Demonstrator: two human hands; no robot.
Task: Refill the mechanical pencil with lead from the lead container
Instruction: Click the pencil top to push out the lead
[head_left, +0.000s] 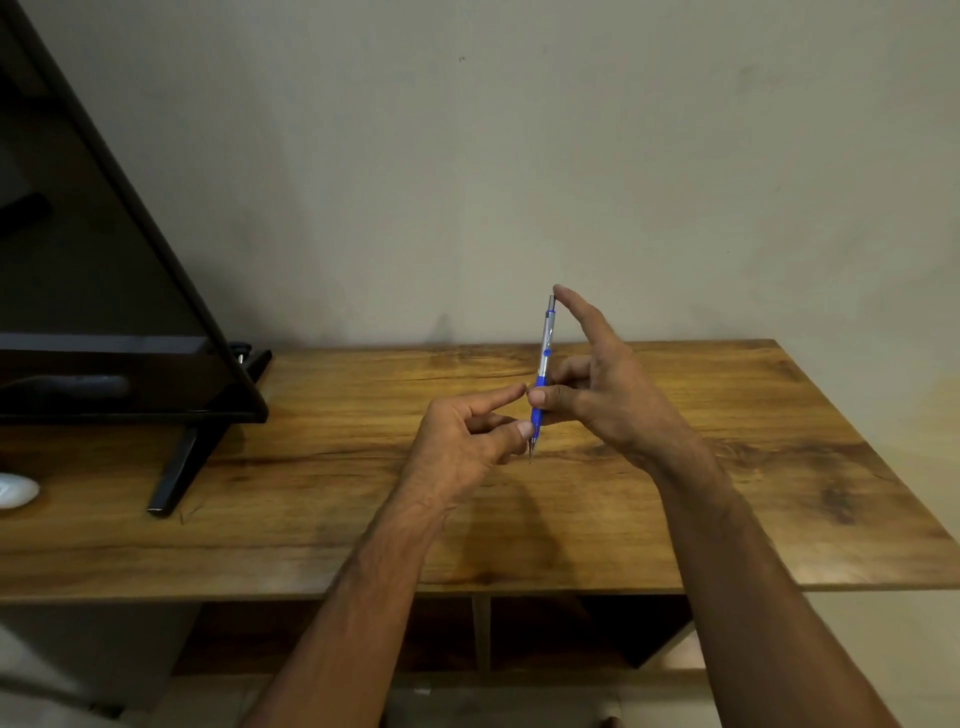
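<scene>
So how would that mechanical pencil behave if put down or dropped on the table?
Likely stiff and light: the mechanical pencil stands straight, pinched by the right hand. Its round barrel could roll on the table, though its clip may stop it. The thin tip looks fragile if dropped.

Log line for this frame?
pencil upright, tip down | right hand pinches grip, index on cap | left hand beside tip, hold unclear | lead container unseen

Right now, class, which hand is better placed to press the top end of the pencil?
Right. The right hand pinches the blue grip of the pencil with thumb and fingers, and its index fingertip rests at the top end. The left hand sits low, beside the tip.
</scene>
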